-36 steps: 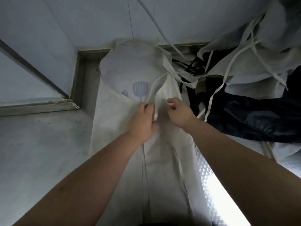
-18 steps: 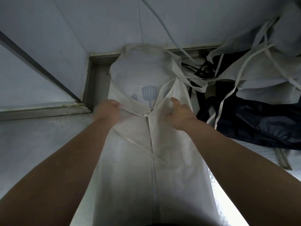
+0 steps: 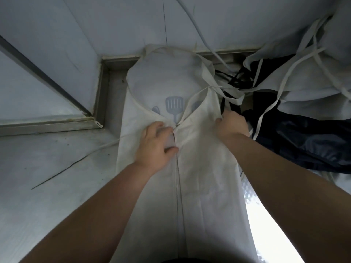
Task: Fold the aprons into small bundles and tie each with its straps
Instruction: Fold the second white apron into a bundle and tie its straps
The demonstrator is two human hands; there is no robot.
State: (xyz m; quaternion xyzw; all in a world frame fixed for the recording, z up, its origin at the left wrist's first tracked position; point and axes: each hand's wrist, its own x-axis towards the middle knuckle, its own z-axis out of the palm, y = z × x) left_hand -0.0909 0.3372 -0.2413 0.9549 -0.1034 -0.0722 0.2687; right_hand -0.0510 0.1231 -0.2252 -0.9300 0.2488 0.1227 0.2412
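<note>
worktop corner against pale wall panels

a dull steel worktop point(image 3: 47, 186) runs left and near, marked by a thin dark line point(image 3: 57, 173) on its left part. a metal trim point(image 3: 117, 60) frames the far corner under the pale wall point(image 3: 114, 25), and a dark strip point(image 3: 43, 76) slants across the left panel. a light cable point(image 3: 191, 21) hangs down the far wall. near right lies an embossed strip point(image 3: 248, 194).
</note>
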